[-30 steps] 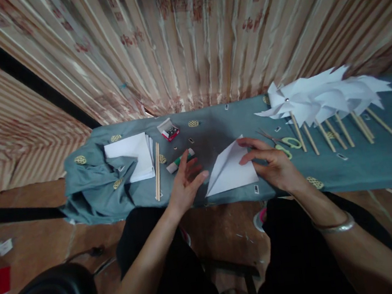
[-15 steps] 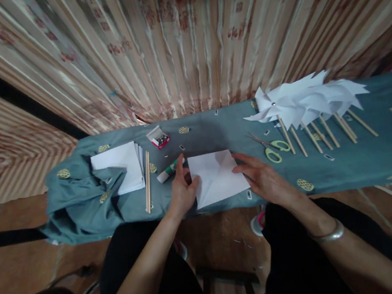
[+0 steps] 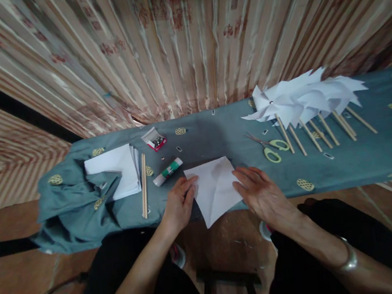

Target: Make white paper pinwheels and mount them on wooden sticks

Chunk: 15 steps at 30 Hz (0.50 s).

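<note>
A white square sheet of paper (image 3: pixel 216 187), creased along a diagonal, lies at the front of the cloth, its near corner jutting past the table edge. My left hand (image 3: pixel 180 203) pinches its left edge between thumb and fingers. On the opposite edge, my right hand (image 3: pixel 259 191) grips the same sheet, thumb and fingers closed at the border. Just beyond my left hand rests a glue stick (image 3: pixel 168 172) with a green label. Scissors (image 3: pixel 271 150) with light green handles lie beyond my right hand, blades pointing left.
Several white paper pinwheels (image 3: pixel 308 98) on wooden sticks lie at the back right. Left are a stack of white paper (image 3: pixel 127 170), wooden sticks (image 3: pixel 144 186) and a small red-and-white box (image 3: pixel 155 140) of metal pieces. A patterned cloth (image 3: pixel 363 158) covers the table; a striped curtain hangs behind.
The paper has come nearer to me and turned, its near corner now over the edge. My left hand has moved off from beside the glue stick, and my right hand has shifted nearer.
</note>
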Motion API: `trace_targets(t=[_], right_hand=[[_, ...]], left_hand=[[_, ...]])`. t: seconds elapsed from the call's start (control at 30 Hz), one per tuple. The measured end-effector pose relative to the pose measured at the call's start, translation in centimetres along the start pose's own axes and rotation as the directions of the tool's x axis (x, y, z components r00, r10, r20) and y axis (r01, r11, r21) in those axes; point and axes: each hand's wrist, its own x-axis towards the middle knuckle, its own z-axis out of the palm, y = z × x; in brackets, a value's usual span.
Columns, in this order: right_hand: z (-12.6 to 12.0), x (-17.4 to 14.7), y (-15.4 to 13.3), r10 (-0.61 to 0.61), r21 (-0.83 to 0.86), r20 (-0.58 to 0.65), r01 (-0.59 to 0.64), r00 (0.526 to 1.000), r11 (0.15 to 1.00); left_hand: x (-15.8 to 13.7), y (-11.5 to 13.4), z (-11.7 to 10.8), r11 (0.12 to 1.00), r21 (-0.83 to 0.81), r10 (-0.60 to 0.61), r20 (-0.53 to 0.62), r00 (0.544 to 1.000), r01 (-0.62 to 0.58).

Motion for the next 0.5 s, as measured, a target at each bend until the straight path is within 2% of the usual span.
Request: trace_targets(t=[0.07,0.13,0.23,0.3,0.4,0.5], right_hand=[[0.2,-0.3,0.9,0.011,0.004,0.01,-0.011,1.0,1.0],[0.4,-0.4,1.5,0.036,0.001,0.016,-0.036,0.999,0.999],[0.7,-0.4,1.7,0.061,0.005,0.02,-0.061,0.998,0.998],[0.9,-0.4,1.6,0.054,0.012,0.021,-0.054,0.998,0.998],[1.0,-0.5,1.5,0.041,0.008,0.026,-0.041,0.999,0.999],[0.8,-0.6,1.2,0.051,-0.014,0.019,-0.051,0.999,0.999]], left_hand=[[-0.5,-0.1,-0.6,0.993,0.088,0.07,0.031,0.997,-0.072],[-0.9,0.0,-0.9,0.959,0.23,0.168,0.015,0.986,-0.167],[-1.0,0.4,-0.8,0.843,0.474,0.304,-0.028,0.952,-0.255],[-0.8,0.9,-0.5,0.77,0.575,0.356,-0.024,0.934,-0.278],[-0.2,1.4,0.2,0.709,0.637,0.39,0.006,0.921,-0.304],[0.2,1.5,0.5,0.686,0.637,0.414,0.057,0.908,-0.352]])
